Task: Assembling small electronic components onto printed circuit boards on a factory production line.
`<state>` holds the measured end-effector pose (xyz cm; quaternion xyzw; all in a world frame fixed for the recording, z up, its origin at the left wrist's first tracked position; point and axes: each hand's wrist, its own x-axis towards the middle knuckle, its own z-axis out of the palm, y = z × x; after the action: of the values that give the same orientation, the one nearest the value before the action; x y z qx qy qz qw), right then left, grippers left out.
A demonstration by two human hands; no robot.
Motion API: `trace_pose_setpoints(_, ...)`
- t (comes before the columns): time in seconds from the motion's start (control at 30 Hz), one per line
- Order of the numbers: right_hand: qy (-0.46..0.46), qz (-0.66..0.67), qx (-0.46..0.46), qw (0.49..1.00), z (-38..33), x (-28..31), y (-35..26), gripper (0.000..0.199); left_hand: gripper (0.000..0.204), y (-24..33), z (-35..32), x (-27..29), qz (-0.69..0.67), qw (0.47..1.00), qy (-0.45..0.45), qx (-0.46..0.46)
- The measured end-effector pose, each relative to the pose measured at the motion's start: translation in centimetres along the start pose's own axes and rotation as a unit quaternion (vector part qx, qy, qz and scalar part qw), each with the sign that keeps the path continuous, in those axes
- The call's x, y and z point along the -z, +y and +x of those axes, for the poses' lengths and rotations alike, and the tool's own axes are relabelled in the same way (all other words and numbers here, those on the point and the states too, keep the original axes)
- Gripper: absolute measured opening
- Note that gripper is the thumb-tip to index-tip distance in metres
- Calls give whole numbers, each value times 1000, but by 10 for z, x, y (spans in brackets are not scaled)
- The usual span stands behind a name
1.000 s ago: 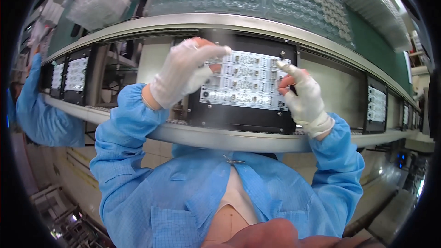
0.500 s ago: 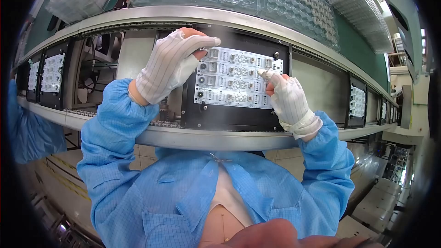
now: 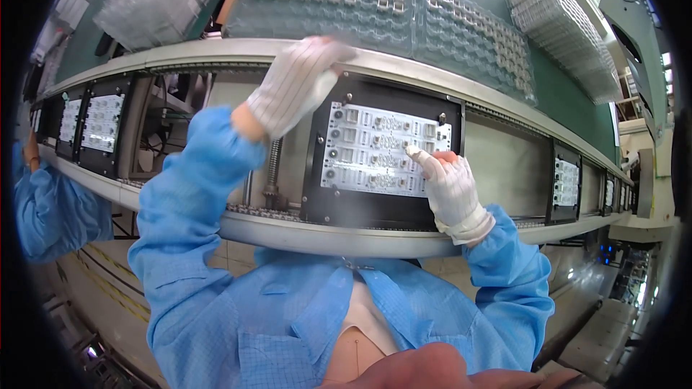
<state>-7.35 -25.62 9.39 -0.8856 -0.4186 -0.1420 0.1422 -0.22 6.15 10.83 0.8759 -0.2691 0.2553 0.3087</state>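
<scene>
My right hand (image 3: 455, 191), in a white striped glove with some fingertips bare, is over the right part of a white circuit board panel (image 3: 353, 174). One covered finger stretches out to a small component on it; the other fingers are partly curled, and nothing shows held. The panel carries several rows of small metal parts and lies in a black carrier plate (image 3: 389, 91). My left hand (image 3: 297, 86), gloved likewise, is above the conveyor's far rail (image 3: 238, 49), up and left of the carrier. Motion smears its fingers, so I cannot see whether they hold anything.
Beyond the rail, clear plastic trays (image 3: 324, 11) of small metal parts lie on a green surface. Stacked trays stand at far left (image 3: 162, 3) and far right (image 3: 562, 32). Other loaded carriers sit along the conveyor (image 3: 101, 126). Another person's blue sleeve (image 3: 61, 198) is at left.
My left hand has moved from the panel's upper left corner to the far rail. My right fingertip has shifted inward and down across the panel. The whole view has tilted slightly.
</scene>
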Motion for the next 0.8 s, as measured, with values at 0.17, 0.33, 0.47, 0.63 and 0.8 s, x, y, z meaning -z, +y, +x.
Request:
trace_pose_setpoints(0.17,-60,137,-93,984,16,21,13,56,28,-83,70,-52,94,995,9,-39)
trace_pose_setpoints(0.33,31,90,-149,984,30,39,72,45,35,-113,102,-71,140,989,7,-35)
trace_pose_setpoints(0.47,121,2,-204,971,43,36,147,46,39,-125,102,-75,141,984,-69,-80)
trace_pose_setpoints(0.63,98,-54,-267,957,50,24,213,48,32,-124,109,-55,96,985,-144,7)
trace_pose_setpoints(0.8,43,-94,-198,975,72,-6,246,48,36,-80,83,-14,16,998,-62,-1)
